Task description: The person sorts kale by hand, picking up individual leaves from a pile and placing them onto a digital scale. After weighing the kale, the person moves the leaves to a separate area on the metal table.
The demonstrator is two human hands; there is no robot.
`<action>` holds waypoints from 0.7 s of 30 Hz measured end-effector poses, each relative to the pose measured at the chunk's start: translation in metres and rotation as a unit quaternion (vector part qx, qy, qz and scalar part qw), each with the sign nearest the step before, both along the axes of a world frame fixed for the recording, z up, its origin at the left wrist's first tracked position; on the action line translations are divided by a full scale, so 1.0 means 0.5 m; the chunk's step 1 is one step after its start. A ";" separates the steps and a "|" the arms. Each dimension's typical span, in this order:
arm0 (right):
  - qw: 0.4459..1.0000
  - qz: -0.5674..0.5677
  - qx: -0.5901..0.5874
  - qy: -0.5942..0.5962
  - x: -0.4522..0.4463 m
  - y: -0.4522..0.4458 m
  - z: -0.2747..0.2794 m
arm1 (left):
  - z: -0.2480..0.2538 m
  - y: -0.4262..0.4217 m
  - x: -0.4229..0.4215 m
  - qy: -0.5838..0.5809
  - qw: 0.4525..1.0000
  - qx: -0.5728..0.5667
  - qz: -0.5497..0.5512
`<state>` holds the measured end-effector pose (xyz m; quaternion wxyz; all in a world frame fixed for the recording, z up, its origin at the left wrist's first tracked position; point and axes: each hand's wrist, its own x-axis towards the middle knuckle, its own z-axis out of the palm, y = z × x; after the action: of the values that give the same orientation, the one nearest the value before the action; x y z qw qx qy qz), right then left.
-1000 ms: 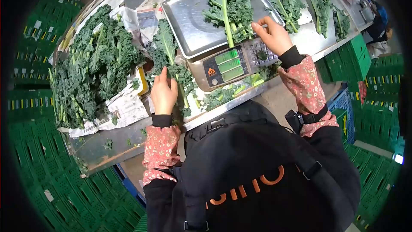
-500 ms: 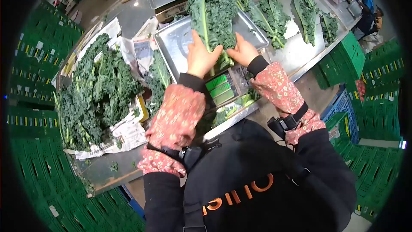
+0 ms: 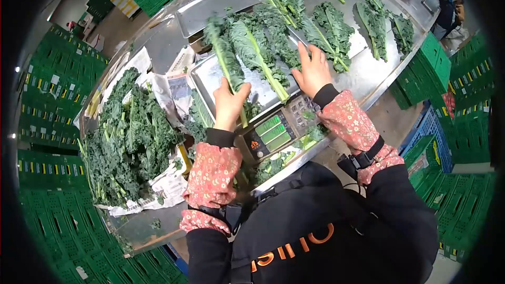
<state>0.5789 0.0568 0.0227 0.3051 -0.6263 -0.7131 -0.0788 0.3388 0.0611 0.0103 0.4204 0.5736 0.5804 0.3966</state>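
Observation:
My left hand (image 3: 230,102) is closed around the stem end of a kale leaf (image 3: 225,55), which stands tilted over the left side of the metal weighing tray (image 3: 206,73). Beside that leaf, more kale leaves (image 3: 255,50) lie on the tray, their pale stems pointing toward me. At the tray's right edge, my right hand (image 3: 314,72) is open with its fingers apart, next to the leaves and holding nothing. Below the tray, the scale (image 3: 254,144) shows lit green displays; its digits are too blurred to read.
A large kale pile (image 3: 131,142) rests on newspaper (image 3: 165,192) at left. Separate kale leaves (image 3: 331,26) are laid out at right. Another metal tray (image 3: 215,8) sits behind the scale. Green crates (image 3: 55,163) are stacked around, and a person (image 3: 447,8) is at far right.
The kale bunch held between both hands now lies on the tray. My right hand has let go and moved right; my left hand has shifted left with one leaf.

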 end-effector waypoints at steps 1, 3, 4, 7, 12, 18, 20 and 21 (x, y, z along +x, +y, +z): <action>1.000 0.009 -0.002 0.011 -0.018 -0.011 0.024 | 0.019 -0.023 0.016 0.182 0.979 0.058 0.072; 0.998 0.036 -0.017 -0.048 -0.047 -0.033 0.050 | 0.033 -0.039 0.040 0.272 0.948 0.137 0.089; 0.992 0.060 -0.028 -0.108 -0.057 -0.037 0.054 | 0.033 -0.042 0.052 0.308 0.929 0.185 0.092; 0.993 0.075 -0.042 -0.080 -0.088 -0.035 0.021 | 0.020 -0.028 0.086 0.297 0.936 0.172 0.072; 0.996 0.036 -0.044 -0.074 -0.155 -0.031 -0.025 | 0.025 0.000 0.097 0.332 0.929 0.120 0.107; 0.999 0.040 0.019 -0.030 -0.163 -0.059 0.001 | -0.009 0.049 0.018 0.239 0.965 0.060 0.095; 0.983 0.140 -0.010 0.119 -0.167 -0.064 0.006 | 0.026 0.024 0.021 -0.136 0.984 -0.051 0.099; 0.983 0.139 -0.008 0.120 -0.171 -0.068 0.007 | 0.045 0.008 0.031 -0.175 0.977 -0.037 0.119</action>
<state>0.4933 0.0226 0.0260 0.3911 -0.5284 -0.7522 0.0456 0.3542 0.0649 0.0326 0.4858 0.4066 0.5764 0.5162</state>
